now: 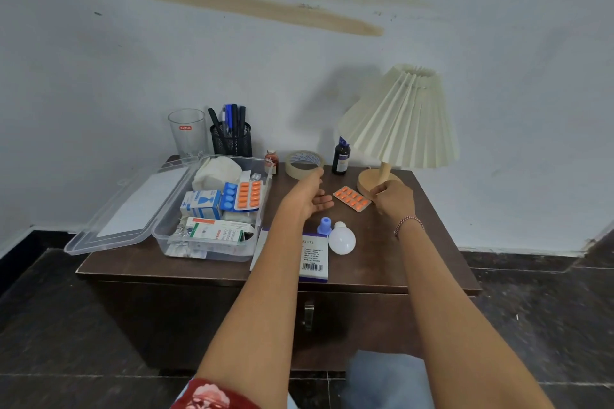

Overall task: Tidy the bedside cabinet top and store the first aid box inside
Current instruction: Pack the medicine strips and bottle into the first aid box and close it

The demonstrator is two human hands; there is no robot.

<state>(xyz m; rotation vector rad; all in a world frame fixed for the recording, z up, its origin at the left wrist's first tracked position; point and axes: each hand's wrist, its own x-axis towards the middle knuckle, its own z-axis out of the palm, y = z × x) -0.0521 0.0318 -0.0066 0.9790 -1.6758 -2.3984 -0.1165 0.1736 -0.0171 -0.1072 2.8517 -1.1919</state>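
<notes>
Your left grip (309, 197) open, fingers straight, over the dark brown table (415, 242). Your right grip (393, 197) pinches the orange pill blister strip (351, 197) by its end. Clear plastic first aid box (172, 199) sits lid-open on the table's left.

Both bare forearms reach forward side by side, the left hand (307, 196) relaxed with palm turned inward and fingers loosely extended, the right hand (393, 198) knuckles-up, its fingers curled in toward the thumb.

Clear glossy plastic first aid box (212, 252); matt dark-wood cabinet top (415, 259).
</notes>
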